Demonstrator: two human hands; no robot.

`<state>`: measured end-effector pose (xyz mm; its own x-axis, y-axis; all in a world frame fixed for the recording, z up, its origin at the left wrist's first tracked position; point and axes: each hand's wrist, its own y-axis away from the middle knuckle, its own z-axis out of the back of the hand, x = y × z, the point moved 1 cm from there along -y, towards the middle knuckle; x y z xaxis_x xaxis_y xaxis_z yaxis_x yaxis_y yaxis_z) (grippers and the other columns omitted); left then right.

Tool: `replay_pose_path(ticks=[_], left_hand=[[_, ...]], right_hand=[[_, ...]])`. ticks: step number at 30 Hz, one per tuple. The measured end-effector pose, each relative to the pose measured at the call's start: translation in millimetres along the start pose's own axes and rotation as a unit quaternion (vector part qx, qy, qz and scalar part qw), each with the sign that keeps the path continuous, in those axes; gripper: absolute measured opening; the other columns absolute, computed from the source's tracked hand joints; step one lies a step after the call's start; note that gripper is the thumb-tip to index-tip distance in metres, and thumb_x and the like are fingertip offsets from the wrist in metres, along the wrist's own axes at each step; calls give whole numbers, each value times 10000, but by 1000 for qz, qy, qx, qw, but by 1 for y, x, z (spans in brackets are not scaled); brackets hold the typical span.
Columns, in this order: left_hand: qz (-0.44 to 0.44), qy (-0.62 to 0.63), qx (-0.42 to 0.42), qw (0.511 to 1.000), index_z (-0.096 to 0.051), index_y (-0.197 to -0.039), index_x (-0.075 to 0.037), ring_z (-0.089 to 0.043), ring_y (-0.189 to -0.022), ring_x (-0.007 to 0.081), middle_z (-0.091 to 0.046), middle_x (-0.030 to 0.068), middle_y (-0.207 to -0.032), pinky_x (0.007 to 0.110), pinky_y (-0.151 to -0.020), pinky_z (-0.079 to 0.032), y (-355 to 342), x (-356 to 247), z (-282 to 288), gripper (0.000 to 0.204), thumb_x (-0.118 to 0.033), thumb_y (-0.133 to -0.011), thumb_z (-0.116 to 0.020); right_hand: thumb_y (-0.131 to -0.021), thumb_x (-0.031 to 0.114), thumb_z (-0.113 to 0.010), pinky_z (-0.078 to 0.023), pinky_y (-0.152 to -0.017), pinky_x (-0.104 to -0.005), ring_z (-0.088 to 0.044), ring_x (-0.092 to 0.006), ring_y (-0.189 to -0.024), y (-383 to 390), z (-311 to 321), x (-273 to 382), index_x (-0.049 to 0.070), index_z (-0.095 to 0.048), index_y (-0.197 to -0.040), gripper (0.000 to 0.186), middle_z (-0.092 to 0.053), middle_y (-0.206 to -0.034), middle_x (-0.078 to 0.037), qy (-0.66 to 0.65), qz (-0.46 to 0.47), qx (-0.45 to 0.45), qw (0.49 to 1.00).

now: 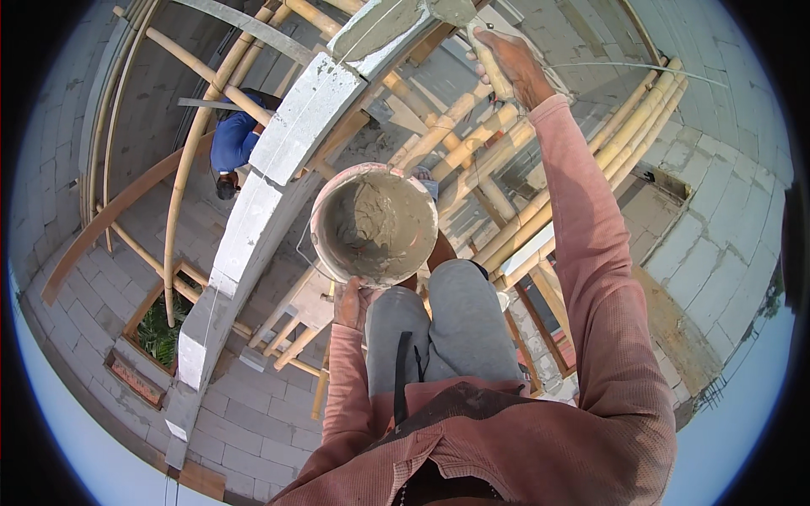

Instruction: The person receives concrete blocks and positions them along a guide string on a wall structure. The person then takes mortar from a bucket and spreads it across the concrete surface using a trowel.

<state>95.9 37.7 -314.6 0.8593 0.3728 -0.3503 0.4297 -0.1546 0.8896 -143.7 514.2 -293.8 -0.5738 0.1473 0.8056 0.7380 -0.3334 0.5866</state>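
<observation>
The left hand (350, 304) grips the bottom edge of a round pink bucket (374, 224), fingers curled under it. The bucket sits just above the person's grey knees and has wet grey cement inside. The right hand (510, 63) reaches up high, closed tight around the wooden handle of a trowel (456, 12). The trowel rests on wet cement on top of a wall of white blocks (253, 211). Yellow bamboo poles (472, 143) cross beside and under the wall. Far below, a person in a blue shirt (232, 139) bends over. No packages, labels or signs show.
</observation>
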Motion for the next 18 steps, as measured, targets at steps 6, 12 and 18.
replay_pose_path(ticks=[6, 12, 18], left_hand=[[13, 8, 10, 1000, -464, -1280, -14, -714, -959, 340, -649, 129, -1030, 478, -853, -637, -3, -1, 9, 308, -82, -990, -541], [-6, 3, 16, 1000, -471, -1268, -21, -712, -953, 332, -644, 115, -1006, 473, -859, -637, -6, -8, 10, 300, -63, -981, -550], [6, -1, 8, 1000, -452, -1277, -9, -712, -948, 336, -635, 129, -1018, 462, -856, -639, -8, -11, 2, 332, -37, -956, -531]], right_hand=[[-970, 506, -560, -540, -684, -331, -656, -174, -664, 53, -38, -37, -22, -555, -1396, 678, -697, -1012, -167, 195, 9, 64, 979], [-965, 543, -521, -533, -753, -371, -666, -210, -626, 39, -11, -2, 93, -618, -1358, 605, -697, -839, -174, 366, 47, 13, 930], [-967, 548, -584, -506, -563, -320, -588, -121, -586, -28, 61, 19, -12, -617, -1247, 627, -621, -699, -62, 311, 55, -55, 947]])
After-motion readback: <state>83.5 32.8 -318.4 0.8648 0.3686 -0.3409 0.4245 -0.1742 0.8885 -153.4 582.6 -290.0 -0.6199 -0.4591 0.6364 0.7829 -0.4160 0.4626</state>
